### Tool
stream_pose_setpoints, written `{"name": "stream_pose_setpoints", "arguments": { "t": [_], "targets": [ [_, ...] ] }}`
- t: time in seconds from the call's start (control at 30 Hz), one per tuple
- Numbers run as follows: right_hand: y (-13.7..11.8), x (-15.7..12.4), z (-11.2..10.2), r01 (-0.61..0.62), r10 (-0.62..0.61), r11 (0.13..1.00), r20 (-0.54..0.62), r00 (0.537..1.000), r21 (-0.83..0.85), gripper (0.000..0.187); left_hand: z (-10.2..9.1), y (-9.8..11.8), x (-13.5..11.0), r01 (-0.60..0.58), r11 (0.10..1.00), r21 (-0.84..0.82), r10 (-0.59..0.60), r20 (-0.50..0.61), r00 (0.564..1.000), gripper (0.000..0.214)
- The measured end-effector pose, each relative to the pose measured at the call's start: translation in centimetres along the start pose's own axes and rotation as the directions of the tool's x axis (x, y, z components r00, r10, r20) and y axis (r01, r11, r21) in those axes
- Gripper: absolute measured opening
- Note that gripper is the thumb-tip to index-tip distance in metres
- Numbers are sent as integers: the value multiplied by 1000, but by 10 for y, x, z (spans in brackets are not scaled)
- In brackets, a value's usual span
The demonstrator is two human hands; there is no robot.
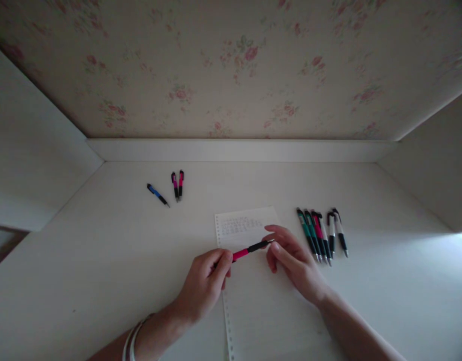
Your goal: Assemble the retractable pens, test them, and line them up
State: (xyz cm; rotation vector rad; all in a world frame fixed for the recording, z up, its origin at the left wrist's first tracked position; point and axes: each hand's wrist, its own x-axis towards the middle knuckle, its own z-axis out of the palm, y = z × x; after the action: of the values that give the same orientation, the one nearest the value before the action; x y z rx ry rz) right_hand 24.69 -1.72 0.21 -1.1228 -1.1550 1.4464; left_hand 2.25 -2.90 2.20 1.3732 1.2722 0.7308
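Note:
My left hand [210,276] is closed around the rear end of a pink ballpoint pen [241,254] with a black grip. The pen is held over a sheet of paper, its metal tip slanting up to the right. My right hand [293,260] is at that tip, thumb and fingers apart around it; whether a finger touches the tip I cannot tell. Under both hands lies the hole-edged paper [253,311], with several lines of handwriting [242,224] near its top.
Right of the paper lie several pens in a row: green pens [306,230], another pink pen [317,228] and white pens [340,232]. At the back left are a blue pen [157,194], a purple pen [175,185] and a pink pen [181,184]. White panels flank the desk [103,260].

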Motion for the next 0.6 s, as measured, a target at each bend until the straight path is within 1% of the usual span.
{"name": "stream_pose_setpoints", "arguments": {
  "t": [0.07,0.17,0.23,0.33,0.4,0.47,0.53,0.6],
  "targets": [
    [-2,1,1,-17,16,999,-17,1000,-30,28,0,1,0,-6,1000,7,6,12,1000,48],
    [-5,2,3,-25,20,991,-41,999,-129,36,-2,2,0,-30,998,46,29,23,999,45],
    [-6,2,3,-10,4,989,-41,999,-147,35,-4,3,0,-77,991,106,73,39,997,41],
    [-7,1,3,11,-15,989,-25,1000,-150,31,-5,4,-1,-164,968,191,147,97,984,30],
    [-6,0,5,18,-18,984,0,1000,-176,29,-5,3,-2,-184,964,190,162,123,979,24],
    [-4,-2,7,30,-20,973,45,999,-229,27,-3,0,-1,-184,966,182,163,122,979,24],
    [-2,-4,9,53,-30,957,86,996,-286,26,-1,-2,0,-196,958,208,172,128,977,24],
    [-2,-6,11,76,-45,942,101,994,-328,25,1,-4,0,-219,945,243,186,151,971,22]
  ]
}}
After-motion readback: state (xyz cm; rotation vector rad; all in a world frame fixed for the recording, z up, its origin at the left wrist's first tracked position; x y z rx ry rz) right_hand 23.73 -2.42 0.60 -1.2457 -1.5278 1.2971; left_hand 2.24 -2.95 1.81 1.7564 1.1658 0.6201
